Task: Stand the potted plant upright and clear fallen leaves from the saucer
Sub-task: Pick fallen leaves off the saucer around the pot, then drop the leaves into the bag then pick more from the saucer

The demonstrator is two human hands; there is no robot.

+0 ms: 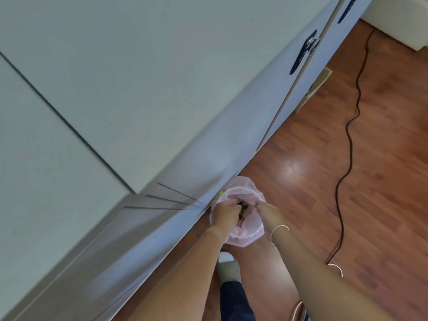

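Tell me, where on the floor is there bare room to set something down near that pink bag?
Bare wood floor lies right of the pink bag, up to the black cable. It is crowded at the bag: both hands, a foot below, the cabinet tight against its left.

We find no words, numbers, brands or signs that we can read here. The black handle (pixel 303 53) on the cabinet door at far right carries faint pale marks (perhaps lettering), but they are too small and blurred for us to make out.
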